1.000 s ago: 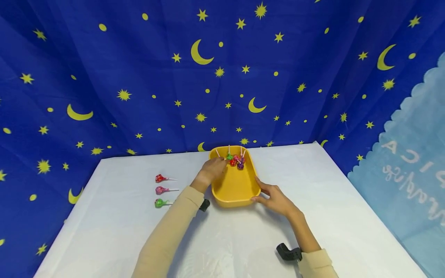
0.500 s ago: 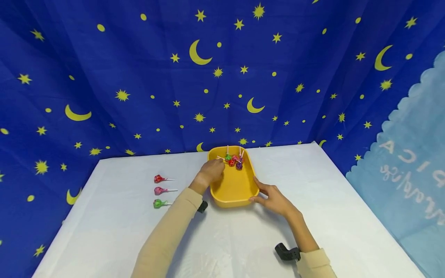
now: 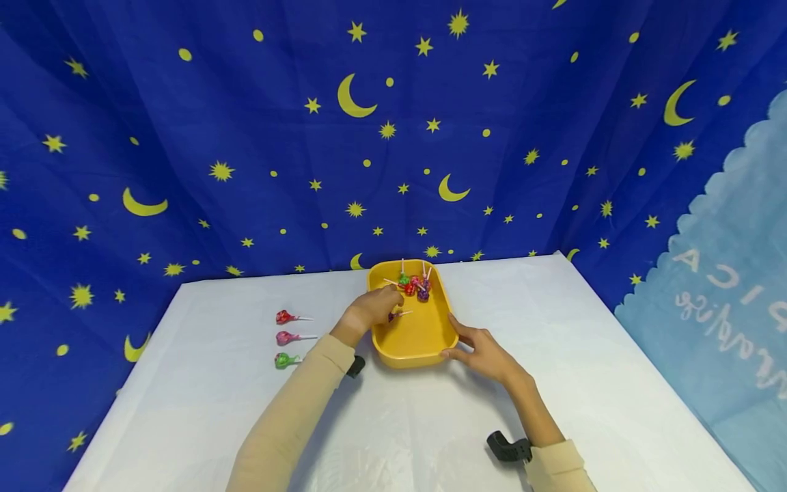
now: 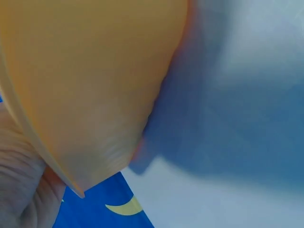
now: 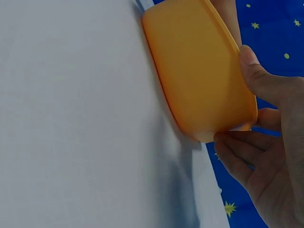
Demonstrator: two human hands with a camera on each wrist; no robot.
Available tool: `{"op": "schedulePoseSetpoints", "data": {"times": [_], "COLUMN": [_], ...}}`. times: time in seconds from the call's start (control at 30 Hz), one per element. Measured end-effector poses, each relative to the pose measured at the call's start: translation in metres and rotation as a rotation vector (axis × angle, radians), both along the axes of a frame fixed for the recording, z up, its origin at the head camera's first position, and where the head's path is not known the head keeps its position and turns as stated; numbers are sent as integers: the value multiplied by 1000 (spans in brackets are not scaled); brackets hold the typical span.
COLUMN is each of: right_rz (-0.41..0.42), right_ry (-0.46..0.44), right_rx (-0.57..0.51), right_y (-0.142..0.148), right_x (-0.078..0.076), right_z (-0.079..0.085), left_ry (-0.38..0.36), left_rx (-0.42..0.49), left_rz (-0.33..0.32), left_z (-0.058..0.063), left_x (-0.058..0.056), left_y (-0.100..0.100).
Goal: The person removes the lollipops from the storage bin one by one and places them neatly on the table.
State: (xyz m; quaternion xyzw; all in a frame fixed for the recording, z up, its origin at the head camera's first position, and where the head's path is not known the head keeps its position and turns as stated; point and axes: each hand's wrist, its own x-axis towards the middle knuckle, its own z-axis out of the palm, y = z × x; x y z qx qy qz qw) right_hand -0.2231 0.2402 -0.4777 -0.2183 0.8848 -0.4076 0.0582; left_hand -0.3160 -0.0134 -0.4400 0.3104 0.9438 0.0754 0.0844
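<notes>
A yellow plastic tray [image 3: 408,359] stands on the table. My left hand [image 3: 374,306] reaches over its left side, and its fingers appear to pinch a dark lollipop [image 3: 393,316] whose stick points right; the fingertips are partly hidden. Toward the tray's far end lie a green lollipop [image 3: 403,279], a red lollipop [image 3: 410,290] and a purple lollipop [image 3: 423,294], among others. My right hand [image 3: 488,352] grips the tray's near right corner. In the right wrist view, the thumb [image 5: 249,56] touches the rim while fingers press the wall. The left wrist view shows mostly tray wall [image 4: 95,85].
Left of the tray, a red lollipop [image 3: 284,317], a pink lollipop [image 3: 285,338] and a green lollipop [image 3: 284,361] lie in a column, sticks pointing right. The white-covered table [image 3: 184,410] meets a blue star-patterned curtain [image 3: 277,137] behind.
The left hand has shifted slightly inside the tray, and a dark lollipop with its stick now shows beside its fingers. The right hand keeps its grip on the tray.
</notes>
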Motion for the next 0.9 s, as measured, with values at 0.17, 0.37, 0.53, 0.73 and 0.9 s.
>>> {"op": "schedulePoseSetpoints", "data": {"times": [0.17,0.37,0.53,0.73,0.9], "right_rz": [-4,3,9,-1,7], "right_ry": [-2,-5,-8,-1,2], "right_rx": [-1,-11,-9,-6,2], "right_y": [0,1,0,-1,1], "right_x": [0,0,0,0,0], "right_z": [0,-1,-2,-2,-2], "left_ry": [-36,-63,-88,-113,-105], "left_rx": [10,37,113,229,277], "left_rz": [-2,4,13,-46,-99], "left_z": [2,2,-4,-6,-7], "left_x": [2,5,2,-1,-1], "left_y": [0,-1,-5,-9,-11]}}
